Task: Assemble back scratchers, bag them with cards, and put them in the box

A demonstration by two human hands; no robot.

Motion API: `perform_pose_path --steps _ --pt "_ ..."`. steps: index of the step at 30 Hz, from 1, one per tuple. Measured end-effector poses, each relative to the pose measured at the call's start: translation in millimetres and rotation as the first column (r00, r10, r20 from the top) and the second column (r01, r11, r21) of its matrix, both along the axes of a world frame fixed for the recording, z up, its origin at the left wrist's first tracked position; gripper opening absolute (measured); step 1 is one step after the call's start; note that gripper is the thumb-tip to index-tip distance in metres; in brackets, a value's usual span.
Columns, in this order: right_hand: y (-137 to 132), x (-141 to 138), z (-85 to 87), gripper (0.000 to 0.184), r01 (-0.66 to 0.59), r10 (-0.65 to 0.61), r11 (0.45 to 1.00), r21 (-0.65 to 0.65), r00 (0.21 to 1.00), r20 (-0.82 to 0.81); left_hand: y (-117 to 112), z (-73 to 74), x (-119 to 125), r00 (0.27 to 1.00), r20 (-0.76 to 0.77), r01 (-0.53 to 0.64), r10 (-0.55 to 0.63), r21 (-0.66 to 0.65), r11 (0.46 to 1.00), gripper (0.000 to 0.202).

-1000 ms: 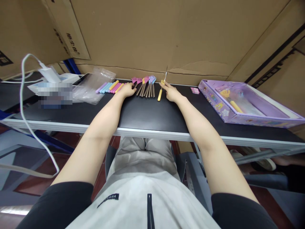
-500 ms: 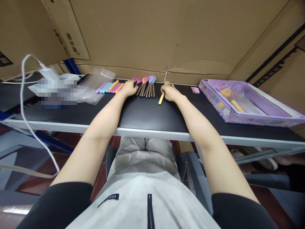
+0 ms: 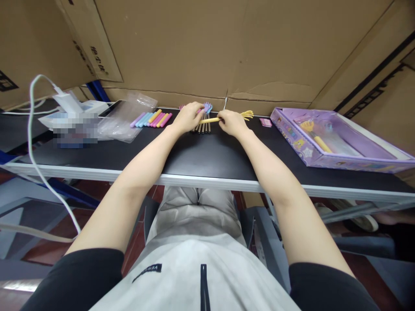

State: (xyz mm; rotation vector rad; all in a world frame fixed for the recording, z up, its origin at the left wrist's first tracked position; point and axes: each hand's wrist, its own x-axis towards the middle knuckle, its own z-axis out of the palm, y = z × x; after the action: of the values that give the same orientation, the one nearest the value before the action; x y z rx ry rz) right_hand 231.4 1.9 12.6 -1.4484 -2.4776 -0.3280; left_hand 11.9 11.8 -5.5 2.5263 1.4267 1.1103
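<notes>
Both hands, left hand (image 3: 188, 117) and right hand (image 3: 231, 122), pinch one yellow scratcher (image 3: 227, 117) between them near the tabletop's (image 3: 207, 155) far edge. Judging by the grip, they are working its handle; next calls for a steady straight pull.

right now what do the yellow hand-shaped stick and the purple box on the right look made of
The yellow stick, held by the left hand and right hand, looks like matte moulded plastic: even colour, a small claw-shaped head. The purple box looks like printed cardboard with a clear glossy film window, judging by its folded edges and reflections.
</notes>
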Motion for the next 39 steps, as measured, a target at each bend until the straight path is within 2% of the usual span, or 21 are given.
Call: perform_pose_path --steps 5,9,17,20,23,26,28,30,31,32,34,36,37,39 --pt "-11 -13 2.4 0.04 -0.015 0.015 1.0 0.005 0.999 0.035 -11 1.8 7 0.992 -0.095 0.079 -0.084 -0.049 0.996 0.035" --pt "-19 -20 4.1 0.04 -0.023 0.023 1.0 0.01 0.999 0.031 -11 -0.3 8 0.981 -0.169 0.092 -0.098 -0.043 0.995 0.035" --pt "-11 -19 -0.1 0.033 -0.058 0.057 0.997 0.058 0.998 0.025 1 -6.2 6 0.98 -0.146 0.134 -0.131 0.011 0.991 0.028" --pt "-4 -16 -1.7 0.032 -0.068 0.067 0.994 0.086 0.998 0.017 6 -7.1 2 0.985 -0.142 0.101 -0.099 0.008 0.995 0.022" --pt "1 -10 -3.0 0.033 -0.021 0.026 0.986 0.163 0.999 -0.027 10 -7.5 -5 0.992 -0.12 0.033 -0.034 -0.011 0.999 0.018" --pt "11 0 -5.6 0.036 0.075 -0.034 0.961 0.266 0.988 -0.153 14 -9.1 -12 0.997 -0.064 -0.036 0.035 -0.003 0.999 0.018" --pt "23 6 -7.6 0.042 0.152 -0.061 0.943 0.295 0.953 -0.297 15 -10.4 -14 0.998 -0.013 -0.065 0.065 0.013 0.998 0.02" --pt "36 9 -8.7 0.045 0.212 -0.072 0.95 0.227 0.862 -0.503 16 -11.3 -13 0.997 0.033 -0.069 0.068 0.028 0.997 0.02" --pt "41 9 -8.7 0.041 0.21 -0.073 0.966 0.15 0.779 -0.623 16 -11.4 -12 0.997 0.051 -0.063 0.061 0.035 0.997 0.02" --pt "45 7 -8.2 0.036 0.172 -0.075 0.983 0.057 0.669 -0.74 16 -11.2 -11 0.996 0.067 -0.053 0.05 0.04 0.998 0.019" --pt "44 2 -6.1 0.028 0.011 -0.104 0.994 -0.109 0.401 -0.91 15 -10.4 -8 0.995 0.093 -0.025 0.021 0.049 0.998 0.017" --pt "36 -5 -2.9 0.034 -0.159 -0.158 0.97 -0.183 0.159 -0.975 14 -9.3 -5 0.994 0.111 0.008 -0.014 0.055 0.998 0.014" --pt "30 -9 -0.9 0.038 -0.215 -0.184 0.957 -0.195 0.069 -0.981 13 -8.9 -3 0.993 0.118 0.024 -0.031 0.058 0.998 0.014" --pt "19 -15 3.2 0.043 -0.271 -0.223 0.941 -0.201 -0.051 -0.974 13 -8.3 -1 0.99 0.127 0.053 -0.061 0.064 0.997 0.014"
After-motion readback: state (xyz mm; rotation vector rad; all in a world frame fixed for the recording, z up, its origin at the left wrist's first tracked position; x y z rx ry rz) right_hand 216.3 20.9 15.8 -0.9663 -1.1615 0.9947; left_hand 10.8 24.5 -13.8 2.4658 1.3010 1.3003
